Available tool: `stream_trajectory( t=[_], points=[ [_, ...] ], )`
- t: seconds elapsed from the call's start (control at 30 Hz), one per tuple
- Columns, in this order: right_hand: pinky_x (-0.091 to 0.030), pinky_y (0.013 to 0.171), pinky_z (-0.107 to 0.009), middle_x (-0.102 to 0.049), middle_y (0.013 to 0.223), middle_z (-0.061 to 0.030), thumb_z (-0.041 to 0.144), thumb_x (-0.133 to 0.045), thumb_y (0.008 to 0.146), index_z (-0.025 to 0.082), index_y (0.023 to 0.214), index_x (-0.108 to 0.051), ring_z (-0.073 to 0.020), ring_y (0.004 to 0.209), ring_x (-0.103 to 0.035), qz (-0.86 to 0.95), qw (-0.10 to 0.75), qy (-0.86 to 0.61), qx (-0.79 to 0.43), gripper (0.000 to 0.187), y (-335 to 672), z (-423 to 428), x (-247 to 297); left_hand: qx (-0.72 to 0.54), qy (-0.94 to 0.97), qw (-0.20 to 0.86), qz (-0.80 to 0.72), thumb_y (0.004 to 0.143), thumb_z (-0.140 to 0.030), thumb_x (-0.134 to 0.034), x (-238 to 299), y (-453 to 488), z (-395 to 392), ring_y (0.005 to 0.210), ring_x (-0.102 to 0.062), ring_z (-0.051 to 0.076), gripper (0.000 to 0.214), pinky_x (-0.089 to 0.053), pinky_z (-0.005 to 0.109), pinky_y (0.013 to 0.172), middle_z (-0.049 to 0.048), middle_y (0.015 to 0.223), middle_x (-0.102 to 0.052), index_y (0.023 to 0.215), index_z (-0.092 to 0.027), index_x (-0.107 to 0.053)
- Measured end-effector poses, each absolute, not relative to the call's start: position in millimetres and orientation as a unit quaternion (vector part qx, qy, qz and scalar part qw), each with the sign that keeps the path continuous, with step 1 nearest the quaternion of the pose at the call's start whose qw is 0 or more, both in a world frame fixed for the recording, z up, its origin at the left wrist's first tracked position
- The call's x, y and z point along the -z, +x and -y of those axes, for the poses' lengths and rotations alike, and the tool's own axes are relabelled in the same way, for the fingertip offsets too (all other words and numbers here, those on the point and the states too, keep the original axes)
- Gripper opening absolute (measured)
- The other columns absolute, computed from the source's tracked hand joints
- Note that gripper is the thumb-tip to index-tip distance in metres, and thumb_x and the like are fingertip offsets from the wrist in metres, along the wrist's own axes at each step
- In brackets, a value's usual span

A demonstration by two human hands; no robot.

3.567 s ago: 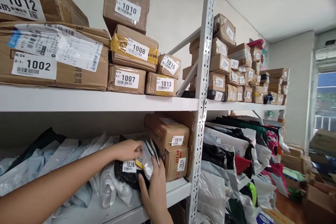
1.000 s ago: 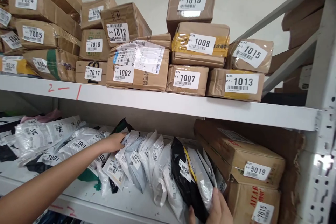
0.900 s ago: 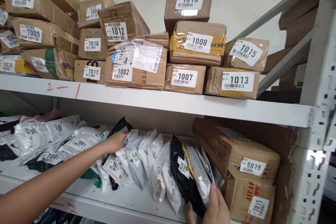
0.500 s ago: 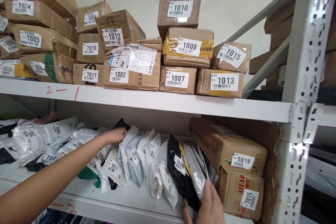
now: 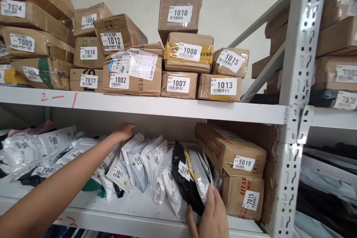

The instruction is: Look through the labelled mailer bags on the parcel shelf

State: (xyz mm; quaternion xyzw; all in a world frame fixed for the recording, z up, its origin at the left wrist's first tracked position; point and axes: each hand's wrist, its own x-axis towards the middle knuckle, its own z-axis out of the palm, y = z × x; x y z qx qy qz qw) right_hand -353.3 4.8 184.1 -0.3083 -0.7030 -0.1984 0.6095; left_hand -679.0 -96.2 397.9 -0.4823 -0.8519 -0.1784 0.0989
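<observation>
A row of mailing bags leans on the lower shelf. My right hand (image 5: 210, 214) is closed around the lower right end of the row. Its thumb lies at the foot of the black mailing bag (image 5: 180, 178) labelled 1026, and its fingers press the edge of the white mailing bags (image 5: 201, 173) beside it. My left hand (image 5: 125, 132) reaches over the row towards the back, just above a white mailing bag (image 5: 131, 147); its fingertips are turned away and hidden. Below that arm a mailing bag labelled 1011 (image 5: 118, 176) leans among the others.
Above, the white upper shelf edge (image 5: 156, 108) carries stacked cartons (image 5: 134, 78). Two cartons, 5019 (image 5: 231, 152) and 7015 (image 5: 242, 197), stand right of the bags. A perforated metal post (image 5: 290, 148) rises at the right. More mailing bags (image 5: 39, 147) lie piled at the left.
My left hand has lifted slightly off the dark bag it was touching behind the row. My right hand keeps its grip. The view has shifted to the right.
</observation>
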Motion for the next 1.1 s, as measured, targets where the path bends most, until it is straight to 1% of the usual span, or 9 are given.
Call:
stream_trajectory(
  t=[0.13,0.23,0.37,0.43,0.5,0.6,0.8,1.0,1.1],
  points=[
    [-0.051,0.087,-0.057,-0.046,0.133,-0.0280,0.047,-0.037,0.093,0.006,0.152,-0.016,-0.0414,0.117,-0.050,0.706,0.607,-0.308,0.195,0.075,-351,-9,-180,0.162,-0.557,0.077,0.811,0.089,-0.048,-0.043,-407,-630,81,0.126,-0.055,0.022,0.054,-0.043,0.026,0.101,0.0065,0.139,-0.059,0.136,-0.023,-0.053],
    [-0.052,0.090,-0.055,-0.044,0.136,-0.0288,0.046,-0.050,0.088,0.003,0.151,-0.017,-0.0406,0.122,-0.048,0.732,0.588,-0.287,0.191,0.082,-344,-12,-175,0.111,-0.590,0.031,0.799,0.079,-0.061,-0.053,-388,-595,66,0.129,-0.052,0.032,0.070,-0.043,0.036,0.103,0.0143,0.143,-0.054,0.134,-0.019,-0.056],
    [-0.049,0.098,-0.055,-0.038,0.144,-0.0278,0.038,-0.068,0.076,0.006,0.152,-0.005,-0.0404,0.131,-0.043,0.756,0.573,-0.299,0.107,0.104,-340,-11,-180,0.074,-0.589,0.021,0.804,0.076,-0.051,-0.054,-367,-580,63,0.127,-0.050,0.042,0.066,-0.042,0.044,0.100,0.0278,0.143,-0.048,0.125,-0.008,-0.061],
    [-0.045,0.103,-0.057,-0.037,0.146,-0.0256,0.034,-0.077,0.064,0.011,0.152,-0.003,-0.0411,0.133,-0.041,0.758,0.567,-0.321,0.031,0.118,-344,-9,-190,0.074,-0.594,0.022,0.801,0.074,-0.039,-0.053,-367,-584,65,0.113,-0.060,0.037,0.042,-0.045,0.037,0.089,0.0223,0.126,-0.062,0.101,-0.012,-0.070],
    [-0.039,0.108,-0.060,-0.037,0.145,-0.0245,0.032,-0.084,0.054,0.013,0.151,-0.007,-0.0433,0.134,-0.039,0.763,0.543,-0.348,-0.040,0.126,-349,-8,-204,0.079,-0.593,0.024,0.801,0.069,-0.030,-0.051,-368,-588,66,0.091,-0.066,0.030,0.019,-0.043,0.033,0.071,0.0134,0.095,-0.071,0.072,-0.017,-0.065],
    [-0.034,0.110,-0.061,-0.039,0.141,-0.0249,0.033,-0.090,0.041,0.011,0.146,-0.018,-0.0456,0.132,-0.039,0.777,0.496,-0.371,-0.113,0.129,-353,-8,-224,0.092,-0.582,0.036,0.807,0.065,-0.028,-0.049,-365,-589,66,0.072,-0.062,0.026,0.016,-0.031,0.032,0.058,0.0065,0.064,-0.060,0.052,-0.021,-0.045],
    [-0.034,0.113,-0.046,-0.043,0.136,-0.0189,0.022,-0.095,0.027,0.012,0.134,-0.034,-0.0360,0.132,-0.041,0.781,0.448,-0.365,-0.236,0.123,-352,-12,-258,0.130,-0.572,0.042,0.809,0.071,-0.033,-0.048,-354,-589,68,0.068,-0.059,0.025,0.027,-0.026,0.033,0.057,0.0061,0.062,-0.055,0.050,-0.022,-0.036],
    [-0.025,0.118,-0.046,-0.032,0.151,-0.0236,0.019,-0.093,0.030,0.013,0.146,-0.018,-0.0350,0.142,-0.030,0.798,0.399,-0.333,-0.307,0.139,-354,-25,-270,0.137,-0.545,0.041,0.826,0.075,-0.032,-0.048,-362,-589,76,0.076,-0.064,0.028,0.023,-0.034,0.033,0.062,0.0094,0.070,-0.064,0.055,-0.021,-0.046],
    [-0.025,0.117,-0.046,-0.037,0.148,-0.0209,0.017,-0.092,0.030,0.014,0.144,-0.022,-0.0339,0.139,-0.036,0.805,0.412,-0.289,-0.314,0.133,-357,-38,-261,0.112,-0.551,0.055,0.825,0.076,-0.032,-0.046,-365,-584,81,0.081,-0.067,0.029,0.021,-0.040,0.034,0.065,0.0142,0.079,-0.070,0.062,-0.019,-0.055]
  ],
)
